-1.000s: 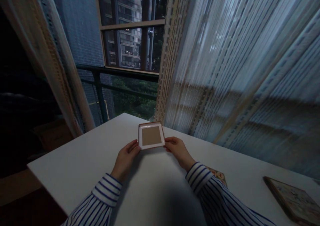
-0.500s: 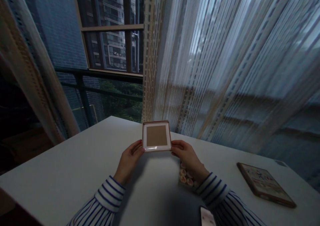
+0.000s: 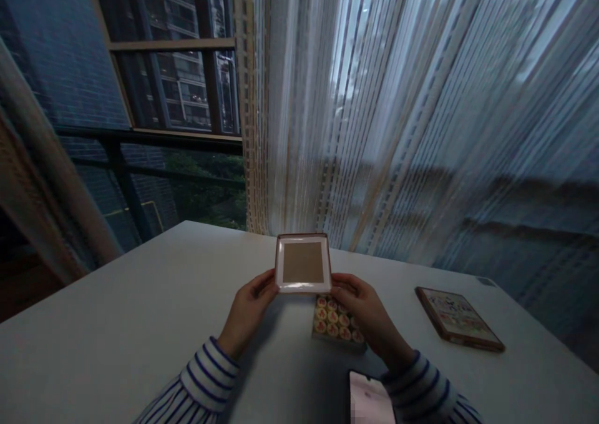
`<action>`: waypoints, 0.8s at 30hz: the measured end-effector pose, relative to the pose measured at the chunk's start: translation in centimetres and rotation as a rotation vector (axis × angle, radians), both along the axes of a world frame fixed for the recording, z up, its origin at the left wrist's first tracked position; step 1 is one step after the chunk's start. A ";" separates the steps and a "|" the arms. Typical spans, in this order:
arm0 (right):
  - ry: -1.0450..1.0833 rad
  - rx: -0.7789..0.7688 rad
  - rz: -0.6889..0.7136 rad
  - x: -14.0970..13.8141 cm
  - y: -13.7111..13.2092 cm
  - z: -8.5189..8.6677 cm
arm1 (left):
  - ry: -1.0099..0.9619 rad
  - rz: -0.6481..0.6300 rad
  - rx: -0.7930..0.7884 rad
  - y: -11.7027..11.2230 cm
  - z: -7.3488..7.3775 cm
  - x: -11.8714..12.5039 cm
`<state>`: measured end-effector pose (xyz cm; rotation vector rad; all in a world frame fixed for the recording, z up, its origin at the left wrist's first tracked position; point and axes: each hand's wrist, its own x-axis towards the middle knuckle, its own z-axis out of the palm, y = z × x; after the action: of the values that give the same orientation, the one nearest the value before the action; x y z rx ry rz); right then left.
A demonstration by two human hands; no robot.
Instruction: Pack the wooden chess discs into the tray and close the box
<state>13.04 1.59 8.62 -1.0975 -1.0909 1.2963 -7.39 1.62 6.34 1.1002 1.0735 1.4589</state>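
I hold a small square box lid with a white border and a brown centre just above the white table. My left hand pinches its left near corner and my right hand pinches its right near corner, fingers closed on the rim. Directly under my right hand sits an open tray of round chess-like pieces, partly hidden by the lid and my fingers. Both sleeves are blue-and-white striped.
A framed picture board lies flat on the table to the right. A lit phone rests at the near edge. Sheer striped curtains hang behind the table, with a window and railing at the back left.
The view has swung to the right, bringing the tray of pieces, the phone and the picture board further into sight. My hands keep the same hold on the lid.
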 end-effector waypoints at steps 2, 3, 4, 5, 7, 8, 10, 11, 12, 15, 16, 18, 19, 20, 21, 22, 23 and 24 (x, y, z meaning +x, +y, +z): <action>0.014 0.011 -0.009 0.9 -0.4 -0.6 | 0.031 -0.015 -0.011 -0.1 0.0 0.7; 0.019 0.018 -0.010 1.3 -0.7 -0.9 | 0.047 -0.018 -0.016 -0.1 -0.1 1.1; 0.020 0.025 -0.011 1.7 -0.9 -1.2 | 0.063 -0.022 -0.021 -0.1 -0.1 1.5; 0.022 0.030 -0.012 2.2 -1.1 -1.5 | 0.080 -0.027 -0.025 -0.1 -0.2 1.8; 0.027 0.039 -0.024 2.9 -1.5 -1.9 | 0.108 -0.047 -0.026 0.2 -0.3 2.5; 0.030 0.042 -0.033 3.3 -1.7 -2.0 | 0.117 -0.061 -0.021 0.3 -0.4 2.8; 0.030 0.052 -0.051 3.9 -2.0 -2.3 | 0.128 -0.091 -0.010 0.6 -0.7 3.4; 0.025 0.058 -0.058 4.1 -2.1 -2.4 | 0.132 -0.103 -0.006 0.7 -0.8 3.6; 0.020 0.066 -0.064 4.3 -2.2 -2.6 | 0.138 -0.112 -0.006 0.9 -1.0 3.9; 0.011 0.091 -0.076 4.6 -2.6 -3.1 | 0.159 -0.129 -0.028 1.1 -1.7 4.4; 0.013 0.095 -0.077 4.7 -2.7 -3.3 | 0.164 -0.130 -0.038 1.2 -2.0 4.5; 0.016 0.082 -0.072 4.8 -2.9 -3.6 | 0.166 -0.134 -0.058 1.1 -2.4 4.6; 0.018 0.070 -0.069 4.8 -3.0 -3.8 | 0.162 -0.134 -0.064 1.1 -2.6 4.7; 0.020 0.057 -0.069 4.8 -3.1 -3.8 | 0.155 -0.134 -0.068 1.0 -2.7 4.7; 0.024 0.044 -0.073 4.8 -3.2 -3.9 | 0.148 -0.134 -0.072 1.0 -2.7 4.7; 0.028 0.032 -0.078 4.8 -3.2 -3.9 | 0.141 -0.129 -0.076 0.9 -2.7 4.8; 0.032 0.025 -0.084 4.7 -3.2 -4.0 | 0.138 -0.125 -0.082 0.8 -2.7 4.8; 0.038 0.022 -0.091 4.7 -3.2 -4.0 | 0.139 -0.120 -0.086 0.8 -2.7 4.8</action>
<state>17.76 -1.60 4.58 -1.0899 -1.0126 1.2262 -2.58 2.40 3.69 1.1973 1.1356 1.2454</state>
